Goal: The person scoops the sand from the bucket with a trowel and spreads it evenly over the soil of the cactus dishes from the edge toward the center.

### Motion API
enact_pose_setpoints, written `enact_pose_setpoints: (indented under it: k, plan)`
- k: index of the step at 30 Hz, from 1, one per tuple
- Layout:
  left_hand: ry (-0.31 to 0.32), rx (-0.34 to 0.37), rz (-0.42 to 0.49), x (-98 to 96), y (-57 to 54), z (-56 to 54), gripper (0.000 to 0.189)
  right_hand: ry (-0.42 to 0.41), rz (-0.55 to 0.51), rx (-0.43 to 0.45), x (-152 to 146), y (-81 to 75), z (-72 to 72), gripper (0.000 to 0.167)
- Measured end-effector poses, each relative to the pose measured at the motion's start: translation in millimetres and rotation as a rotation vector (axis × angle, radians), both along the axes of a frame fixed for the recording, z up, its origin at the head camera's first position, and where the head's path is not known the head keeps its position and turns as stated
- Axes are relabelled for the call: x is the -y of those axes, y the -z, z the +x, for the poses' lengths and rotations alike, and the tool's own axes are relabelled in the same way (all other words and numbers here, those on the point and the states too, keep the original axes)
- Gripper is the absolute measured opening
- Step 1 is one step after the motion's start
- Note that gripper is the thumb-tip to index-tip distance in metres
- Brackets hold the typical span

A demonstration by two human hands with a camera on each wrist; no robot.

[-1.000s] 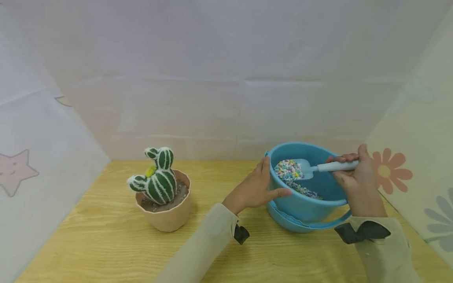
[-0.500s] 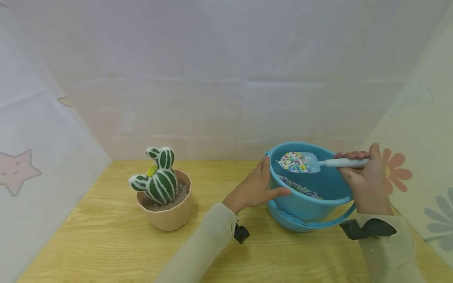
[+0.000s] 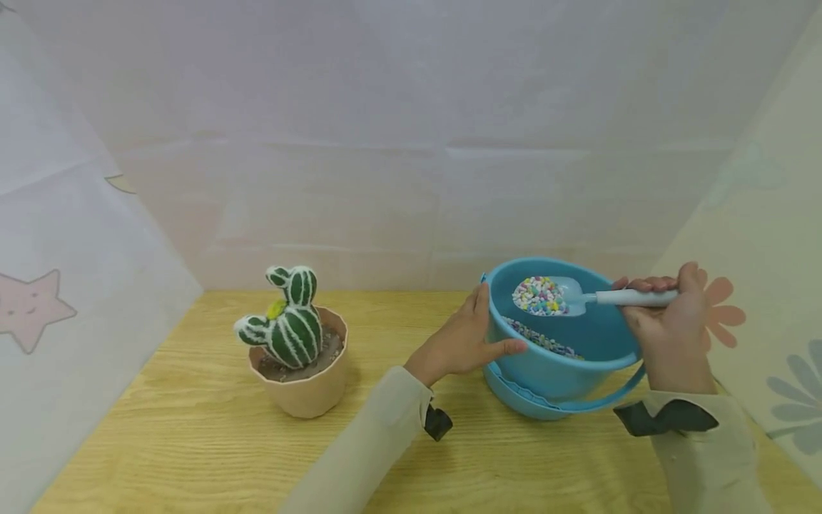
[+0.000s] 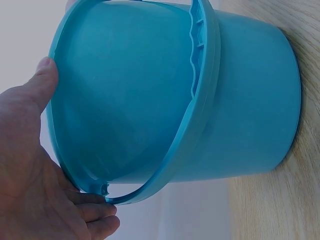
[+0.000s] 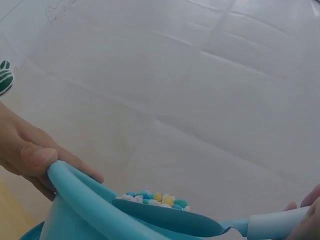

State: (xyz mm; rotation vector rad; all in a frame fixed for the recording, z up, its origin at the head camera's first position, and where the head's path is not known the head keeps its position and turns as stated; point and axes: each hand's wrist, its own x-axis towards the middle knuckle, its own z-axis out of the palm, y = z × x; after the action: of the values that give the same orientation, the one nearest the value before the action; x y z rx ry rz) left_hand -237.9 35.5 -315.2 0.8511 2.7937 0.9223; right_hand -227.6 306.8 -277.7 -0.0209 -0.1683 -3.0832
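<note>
In the head view a blue bucket (image 3: pixel 546 375) stands on the wooden table, with small coloured pebbles (image 3: pixel 542 339) lying low inside it. My left hand (image 3: pixel 459 339) holds its rim from the left; the left wrist view shows the thumb (image 4: pixel 44 82) at the rim and fingertips (image 4: pixel 102 225) by the handle's joint. My right hand (image 3: pixel 668 332) grips the white handle of a pale blue scoop (image 3: pixel 574 294), palm turned up. The scoop is over the bucket's mouth, roughly level, and heaped with pastel pebbles (image 5: pixel 155 200).
To the left on the table (image 3: pixel 212 457) stands a peach pot (image 3: pixel 305 392) of grey-brown soil with a green-and-white cactus (image 3: pixel 295 335). The bucket's blue carrying handle (image 3: pixel 597 405) hangs down in front. A pale sheet (image 3: pixel 334 178) rises behind the table, with printed sheets at both sides.
My right hand has moved the loaded scoop up and to the right, away from the pebbles in the bucket. My left hand has stayed at the rim.
</note>
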Motion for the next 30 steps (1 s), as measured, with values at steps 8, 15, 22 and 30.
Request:
enact_pose_setpoints:
  k: [8,15,22,30]
  plan:
    - [0.016,0.005,0.002,0.2,-0.1,0.2,0.107,-0.013,-0.016,0.014,4,1.1,-3.6,0.055]
    - [0.009,0.022,0.001,0.5,-0.3,0.8,0.108,-0.002,-0.030,0.027,4,-2.6,-1.5,0.056]
    - [0.003,0.025,-0.006,1.5,-1.7,1.3,0.106,-0.004,-0.044,0.017,5,-5.5,2.6,0.057]
    - [0.034,0.024,0.057,5.3,-0.3,3.8,0.100,-0.004,-0.060,-0.005,10,-5.9,8.1,0.057]
